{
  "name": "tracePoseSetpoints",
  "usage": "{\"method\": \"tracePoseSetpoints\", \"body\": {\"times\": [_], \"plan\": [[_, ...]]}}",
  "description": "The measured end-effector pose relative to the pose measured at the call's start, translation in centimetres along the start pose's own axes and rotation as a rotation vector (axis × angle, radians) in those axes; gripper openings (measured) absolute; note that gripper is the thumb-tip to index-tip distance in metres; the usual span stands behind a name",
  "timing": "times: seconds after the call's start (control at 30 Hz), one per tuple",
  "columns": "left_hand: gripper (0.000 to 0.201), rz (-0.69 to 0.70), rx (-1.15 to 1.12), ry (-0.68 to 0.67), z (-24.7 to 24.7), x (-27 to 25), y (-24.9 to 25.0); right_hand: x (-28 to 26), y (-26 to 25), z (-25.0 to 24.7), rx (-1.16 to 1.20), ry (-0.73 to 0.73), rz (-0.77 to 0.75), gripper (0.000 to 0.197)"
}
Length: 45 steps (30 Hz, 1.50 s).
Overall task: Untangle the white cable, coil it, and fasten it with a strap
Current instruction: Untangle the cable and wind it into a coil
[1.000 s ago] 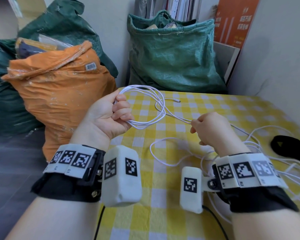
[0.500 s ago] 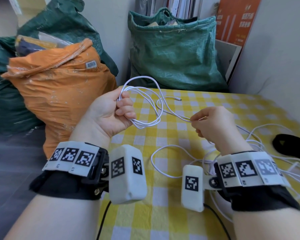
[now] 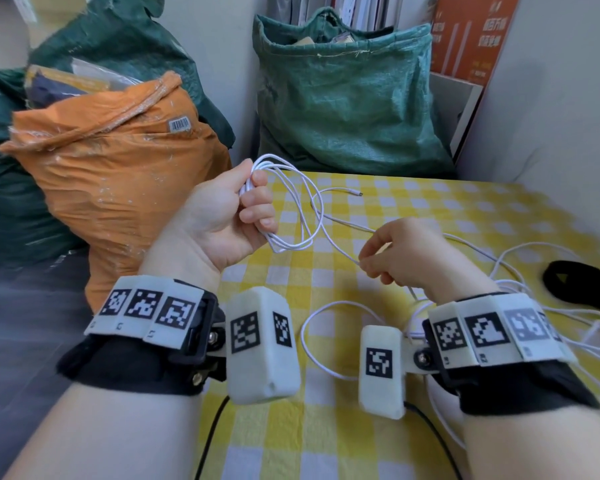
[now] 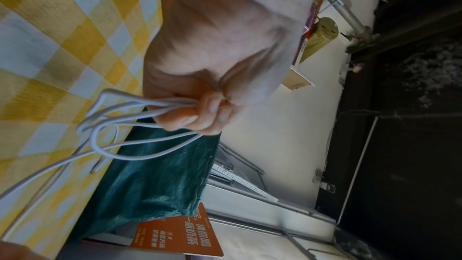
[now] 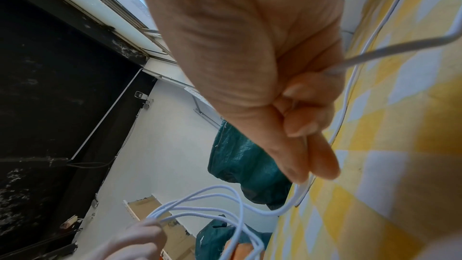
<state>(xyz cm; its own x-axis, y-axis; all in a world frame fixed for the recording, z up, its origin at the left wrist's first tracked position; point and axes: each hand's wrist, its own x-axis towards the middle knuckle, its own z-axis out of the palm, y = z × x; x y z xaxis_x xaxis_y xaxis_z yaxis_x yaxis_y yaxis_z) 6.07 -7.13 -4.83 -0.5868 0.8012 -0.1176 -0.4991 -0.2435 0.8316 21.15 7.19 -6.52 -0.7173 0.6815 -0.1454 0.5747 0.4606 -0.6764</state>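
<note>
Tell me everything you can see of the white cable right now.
The white cable is thin, round and smooth, plastic-looking. The left hand grips a few loops above the checked tablecloth. One strand runs to the right hand, which pinches it. A small plug ends a free tail. The rest lies loose and uncoiled on the cloth at right.

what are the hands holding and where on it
Both hold the white cable: the left hand grips its gathered loops, the right hand pinches the loose run just past the coil.
</note>
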Motion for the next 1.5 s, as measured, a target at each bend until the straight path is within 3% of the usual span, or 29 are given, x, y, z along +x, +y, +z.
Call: {"method": "tracePoseSetpoints", "body": {"times": [0.17,0.37,0.53,0.63,0.77,1.03,1.2,1.33,1.5], "plan": [[0.025,0.047,0.253,-0.036,0.7,-0.1,-0.8,0.0,-0.3,0.7,-0.028,-0.063,-0.119,0.009],[0.025,0.082,0.340,-0.098,1.7,-0.5,-1.7,-0.5,-1.0,1.1,0.004,-0.201,-0.209,0.015],[0.021,0.099,0.476,-0.141,2.1,-0.5,-2.5,-0.3,-1.5,1.7,0.309,-0.293,-0.257,0.021],[0.018,0.097,0.540,-0.176,1.9,-0.4,-2.7,-0.4,-1.6,1.6,0.533,-0.274,-0.252,0.029],[0.019,0.077,0.611,-0.186,2.0,-0.4,-2.9,-0.3,-1.4,1.7,0.642,-0.265,-0.276,0.043],[0.023,0.149,0.861,-0.055,2.0,-0.4,-2.9,-0.5,-1.8,1.5,0.687,-0.272,-0.419,0.045],[0.026,0.178,0.825,0.069,1.7,-0.3,-2.4,-0.5,-1.6,0.6,0.446,-0.177,-0.391,0.033],[0.025,0.222,0.701,0.160,0.8,0.0,-1.7,0.1,-0.8,0.1,0.409,-0.061,-0.320,0.025],[0.025,0.080,0.631,0.068,0.7,-0.3,-1.4,0.2,-1.2,-0.2,0.564,0.132,-0.406,0.027]]}}
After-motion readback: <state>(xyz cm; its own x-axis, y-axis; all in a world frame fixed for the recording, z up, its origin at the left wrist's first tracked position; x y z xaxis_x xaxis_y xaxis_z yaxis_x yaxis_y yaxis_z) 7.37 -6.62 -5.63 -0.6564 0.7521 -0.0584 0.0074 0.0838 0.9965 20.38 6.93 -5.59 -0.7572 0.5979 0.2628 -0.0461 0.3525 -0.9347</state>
